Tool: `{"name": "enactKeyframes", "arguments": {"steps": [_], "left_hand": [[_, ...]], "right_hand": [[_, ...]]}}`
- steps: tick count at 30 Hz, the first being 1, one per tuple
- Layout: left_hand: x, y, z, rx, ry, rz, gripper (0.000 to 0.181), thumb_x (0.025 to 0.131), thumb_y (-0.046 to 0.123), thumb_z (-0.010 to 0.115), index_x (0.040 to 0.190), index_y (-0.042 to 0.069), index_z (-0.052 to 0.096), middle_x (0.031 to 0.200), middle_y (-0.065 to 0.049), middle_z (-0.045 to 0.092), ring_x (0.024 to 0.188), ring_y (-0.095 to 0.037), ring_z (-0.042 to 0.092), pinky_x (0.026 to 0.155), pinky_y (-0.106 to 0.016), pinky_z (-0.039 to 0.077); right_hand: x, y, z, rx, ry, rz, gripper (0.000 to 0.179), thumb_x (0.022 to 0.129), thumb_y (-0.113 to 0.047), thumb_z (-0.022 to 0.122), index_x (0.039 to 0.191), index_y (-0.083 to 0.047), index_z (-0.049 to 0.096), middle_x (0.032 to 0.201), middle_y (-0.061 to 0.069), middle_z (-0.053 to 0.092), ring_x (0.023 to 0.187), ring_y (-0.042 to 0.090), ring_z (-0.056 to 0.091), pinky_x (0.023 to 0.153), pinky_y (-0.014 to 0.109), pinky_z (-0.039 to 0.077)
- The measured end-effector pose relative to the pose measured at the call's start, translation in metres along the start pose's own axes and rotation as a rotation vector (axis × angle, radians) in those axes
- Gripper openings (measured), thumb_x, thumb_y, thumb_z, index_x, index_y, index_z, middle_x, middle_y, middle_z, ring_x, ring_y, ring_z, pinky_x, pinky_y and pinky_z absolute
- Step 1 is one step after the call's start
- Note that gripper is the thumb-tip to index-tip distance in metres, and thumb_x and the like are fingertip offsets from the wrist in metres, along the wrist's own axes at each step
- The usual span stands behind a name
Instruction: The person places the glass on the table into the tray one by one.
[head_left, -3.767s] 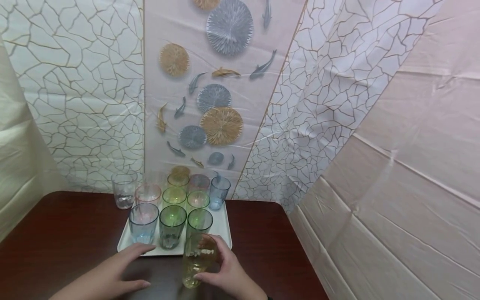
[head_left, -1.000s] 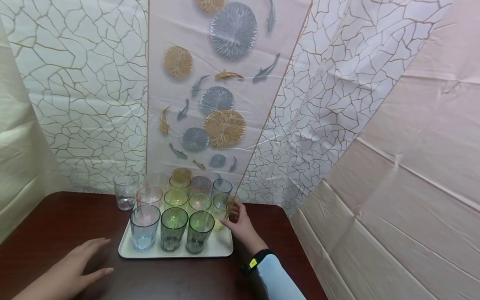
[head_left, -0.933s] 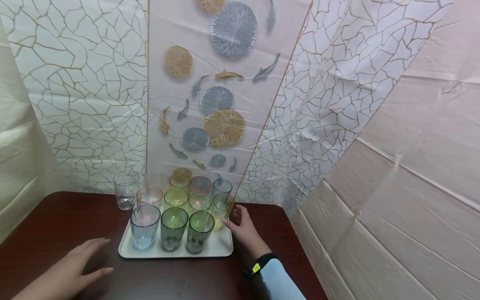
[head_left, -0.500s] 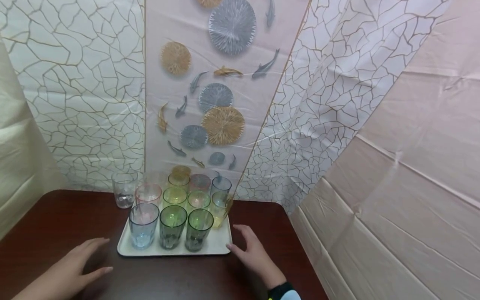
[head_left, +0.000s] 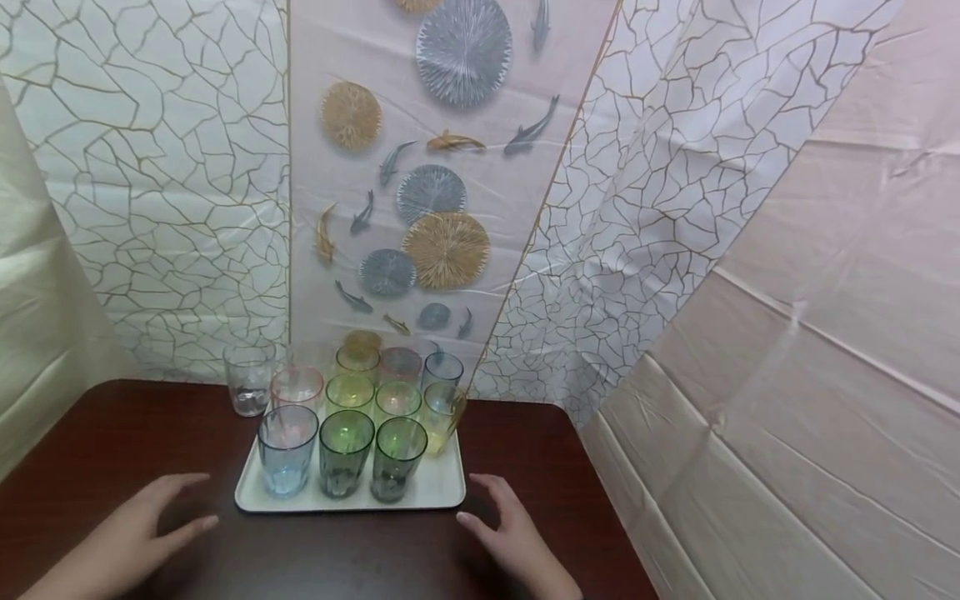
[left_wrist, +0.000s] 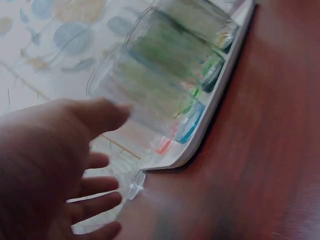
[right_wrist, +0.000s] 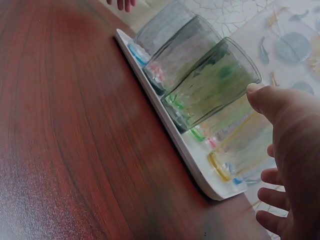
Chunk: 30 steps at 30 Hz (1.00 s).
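Several coloured clear drinking glasses stand upright on a white tray (head_left: 438, 492). Along its front edge are a blue glass (head_left: 287, 458) and two dark green glasses, one in the middle (head_left: 343, 458) and one to its right (head_left: 397, 462). A yellow glass (head_left: 437, 437) stands at the tray's right side. My left hand (head_left: 138, 525) is left of the tray's front corner, fingers spread and holding nothing. Just off the tray's front right corner is my right hand (head_left: 513, 533), its thumb and fingers apart, nothing held. Both wrist views show relaxed fingers near the glasses.
A colourless glass (head_left: 249, 383) stands on the dark red-brown table (head_left: 150, 425), behind the tray's left side. A patterned cloth (head_left: 420, 125) hangs close behind the table, and plain cloth (head_left: 787, 333) closes in the right side.
My right hand brought the yellow glass to the tray's right side, let it go and drew back toward the front. My left hand moved left, away from the tray, and then barely shifted.
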<state>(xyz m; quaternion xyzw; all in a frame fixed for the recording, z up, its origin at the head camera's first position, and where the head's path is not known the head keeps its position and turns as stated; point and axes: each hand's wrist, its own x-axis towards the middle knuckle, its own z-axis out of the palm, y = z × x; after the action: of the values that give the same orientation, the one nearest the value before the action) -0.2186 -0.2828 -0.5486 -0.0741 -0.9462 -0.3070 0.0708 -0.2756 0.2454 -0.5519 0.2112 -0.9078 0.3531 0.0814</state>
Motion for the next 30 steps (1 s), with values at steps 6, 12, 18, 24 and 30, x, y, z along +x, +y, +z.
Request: {"name": "enactKeyframes", "arguments": {"steps": [6,12,18,24,30], "left_hand": [[0.052,-0.034,-0.01,-0.101,0.193,-0.165,0.072,0.102,0.053,0.061,0.135,-0.011,0.055,0.13,-0.037,0.057,0.112,-0.053,0.055,0.083,-0.066,0.05],[0.12,-0.046,-0.009,-0.125,0.246,-0.281,0.103,0.095,0.066,0.061,0.153,-0.014,0.032,0.143,-0.043,0.039,0.125,-0.058,0.041,0.096,-0.074,0.043],[0.164,-0.035,-0.005,-0.194,0.295,-0.256,0.12,0.09,0.067,0.068,0.163,-0.008,0.01,0.154,-0.044,0.025,0.134,-0.06,0.032,0.102,-0.076,0.036],[0.176,-0.03,0.0,-0.247,0.324,-0.253,0.112,0.093,0.062,0.067,0.165,-0.004,0.011,0.156,-0.042,0.025,0.135,-0.059,0.033,0.101,-0.074,0.039],[0.179,-0.03,0.005,-0.242,0.356,-0.258,0.109,0.093,0.061,0.067,0.165,-0.003,0.015,0.154,-0.04,0.031,0.133,-0.057,0.037,0.1,-0.072,0.042]], "right_hand": [[0.001,-0.005,-0.001,0.026,-0.006,0.016,0.061,0.094,-0.053,0.072,0.145,-0.024,0.057,0.142,0.002,0.058,0.134,0.016,0.051,0.11,0.052,0.045],[0.002,-0.009,0.001,0.03,-0.021,0.01,0.063,0.093,-0.059,0.07,0.145,-0.026,0.057,0.142,-0.001,0.058,0.134,0.017,0.051,0.11,0.052,0.045],[0.001,-0.009,0.002,0.042,-0.031,0.02,0.062,0.093,-0.058,0.07,0.144,-0.027,0.056,0.142,0.002,0.057,0.135,0.018,0.051,0.11,0.052,0.045],[-0.004,-0.008,0.0,0.024,-0.025,-0.018,0.061,0.095,-0.051,0.072,0.146,-0.021,0.056,0.143,0.006,0.058,0.134,0.02,0.051,0.108,0.053,0.046],[-0.008,-0.006,-0.004,0.029,-0.009,-0.021,0.059,0.094,-0.045,0.075,0.145,-0.022,0.056,0.141,0.001,0.057,0.134,0.018,0.051,0.108,0.052,0.047]]}}
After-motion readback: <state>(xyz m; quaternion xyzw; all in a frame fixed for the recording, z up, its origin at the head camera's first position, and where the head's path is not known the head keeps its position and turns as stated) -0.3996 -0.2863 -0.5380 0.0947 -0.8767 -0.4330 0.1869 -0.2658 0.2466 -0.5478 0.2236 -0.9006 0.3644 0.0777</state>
